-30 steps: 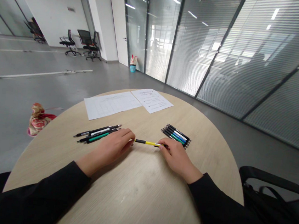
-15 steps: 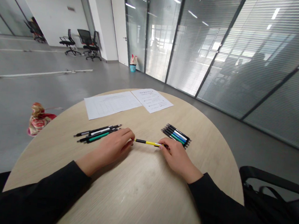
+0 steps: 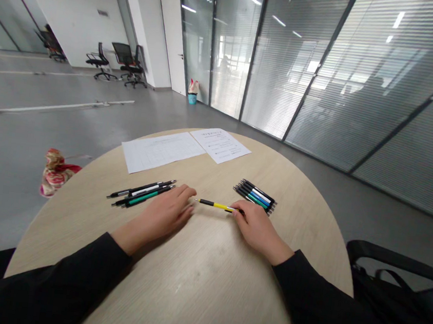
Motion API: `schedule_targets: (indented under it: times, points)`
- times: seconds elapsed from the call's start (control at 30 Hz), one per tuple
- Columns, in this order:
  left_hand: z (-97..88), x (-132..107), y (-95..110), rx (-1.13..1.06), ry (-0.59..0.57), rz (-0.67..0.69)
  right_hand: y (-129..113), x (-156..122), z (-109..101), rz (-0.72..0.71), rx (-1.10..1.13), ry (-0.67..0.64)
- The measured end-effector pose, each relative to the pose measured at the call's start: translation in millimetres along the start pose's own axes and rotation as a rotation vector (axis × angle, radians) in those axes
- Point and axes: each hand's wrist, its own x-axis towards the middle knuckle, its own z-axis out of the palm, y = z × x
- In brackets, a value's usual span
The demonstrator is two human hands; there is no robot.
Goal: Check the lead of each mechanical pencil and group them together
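A yellow pen (image 3: 220,206) with a black grip lies level just above or on the table, its tip pointing left. My right hand (image 3: 255,225) pinches its rear end. My left hand (image 3: 170,210) rests by the tip with thumb and fingers apart, not touching the pen. Beside the left hand, a loose group of pens (image 3: 141,194) in black, white and green lies on the table. Behind my right hand, several pens (image 3: 255,194) in black, white, blue and green lie side by side in a row, partly covered by that hand.
Two printed paper sheets (image 3: 165,151) lie at the far side of the round wooden table (image 3: 187,293). A chair with a black armrest (image 3: 395,258) stands at the right. On the floor at left sits a red and beige bag (image 3: 57,173).
My left fingers have opened and let go of the pen's tip. The pen, still in my right hand, has shifted slightly, and its tip is now exposed.
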Motion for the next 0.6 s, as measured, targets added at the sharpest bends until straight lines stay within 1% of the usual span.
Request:
schedule_targets:
  times: [0.07,0.17,0.27,0.43,0.6]
  points:
    - [2.3,0.2,-1.7,0.026,-0.011,-0.035,1.1,0.3,-0.3,0.019,-0.009,0.018]
    - [3.6,1.1,-3.3,0.054,-0.058,-0.059,2.0,0.7,-1.0,0.045,-0.038,0.041]
    - [2.4,2.2,-3.2,0.07,-0.09,-0.043,2.0,1.0,-1.3,0.067,-0.058,0.054]
    - [2.6,2.8,-3.3,0.048,-0.081,0.004,1.4,0.8,-1.1,0.09,-0.063,0.073]
    - [7.3,4.2,-4.3,0.036,-0.097,-0.004,1.3,0.4,-0.2,0.088,-0.059,0.067]
